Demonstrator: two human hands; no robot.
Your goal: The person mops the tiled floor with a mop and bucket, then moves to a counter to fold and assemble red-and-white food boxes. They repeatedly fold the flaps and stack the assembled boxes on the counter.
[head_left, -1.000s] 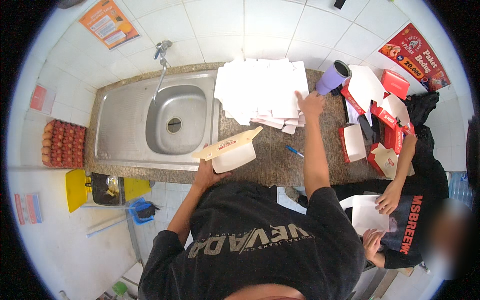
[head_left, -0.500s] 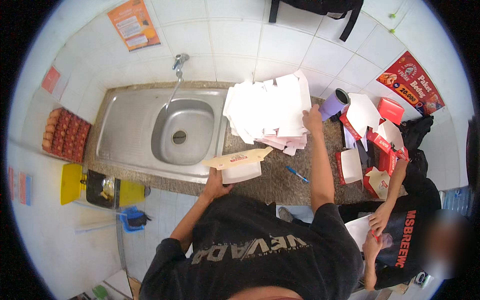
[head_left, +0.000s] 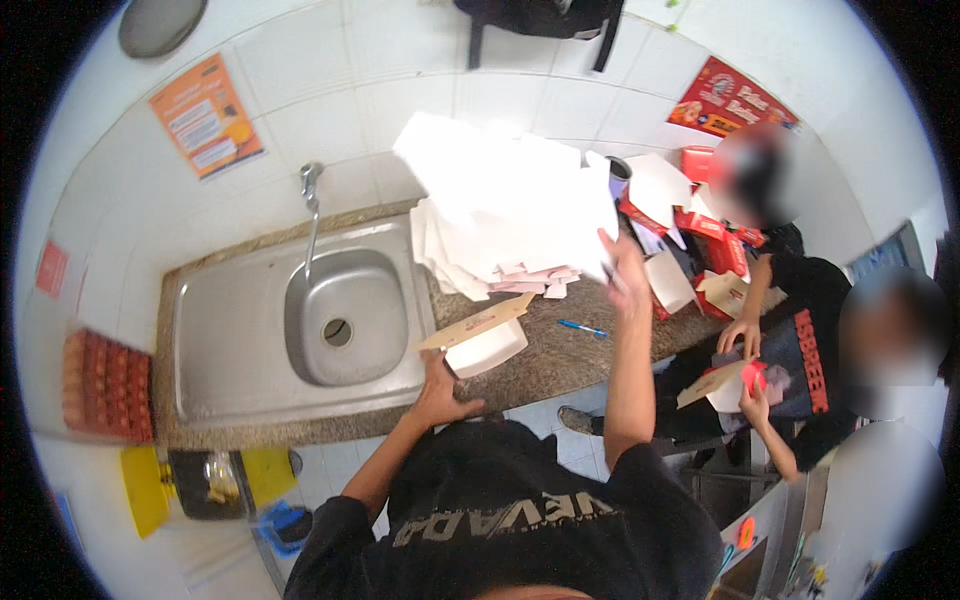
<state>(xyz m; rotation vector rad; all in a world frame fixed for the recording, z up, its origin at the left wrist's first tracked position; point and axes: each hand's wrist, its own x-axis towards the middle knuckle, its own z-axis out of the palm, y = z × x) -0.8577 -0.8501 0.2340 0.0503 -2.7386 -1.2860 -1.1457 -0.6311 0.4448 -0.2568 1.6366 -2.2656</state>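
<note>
My right hand [head_left: 628, 275] grips the right edge of a white flat carton blank [head_left: 500, 180], raised and tilted over a stack of similar blanks [head_left: 450, 262] at the counter's back. My left hand [head_left: 442, 395] is at the left end of a folded food box [head_left: 490, 350], white inside with a raised tan lid flap. Its fingertips meet the flap, and the thumb is spread away from the box. A blue pen [head_left: 582, 328] lies on the counter to the right of the box.
A steel sink [head_left: 345, 320] with a tap [head_left: 312, 185] is on the left, near egg trays [head_left: 108, 385]. Red-and-white boxes [head_left: 655, 190] and a purple tumbler [head_left: 619, 175] crowd the right. A co-worker's hands [head_left: 748, 370] hold another box beside the counter.
My right hand has lifted a blank off the stack. My left thumb has come away from the box. The view has shifted, and another person's blurred head now shows at right.
</note>
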